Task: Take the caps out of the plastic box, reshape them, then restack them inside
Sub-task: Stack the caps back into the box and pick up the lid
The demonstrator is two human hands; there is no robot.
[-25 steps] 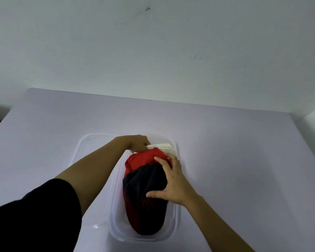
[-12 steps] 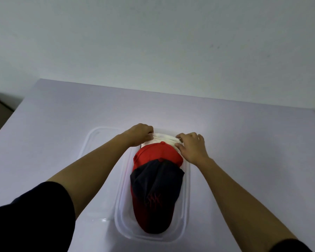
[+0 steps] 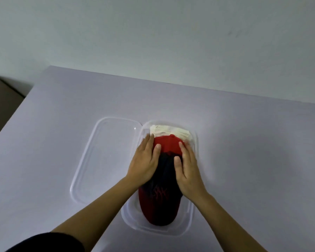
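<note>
plastic box: clear, glossy plastic
lid: clear, smooth plastic
caps: matt cloth
table: smooth, matt

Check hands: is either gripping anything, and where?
Nothing gripped. Left hand and right hand lie flat, fingers straight, on top of the stacked caps in the plastic box.

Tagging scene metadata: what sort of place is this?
Probably a bare indoor workroom: a plain pale table against a blank wall, a clear plastic box of caps and its lid beside it.
</note>
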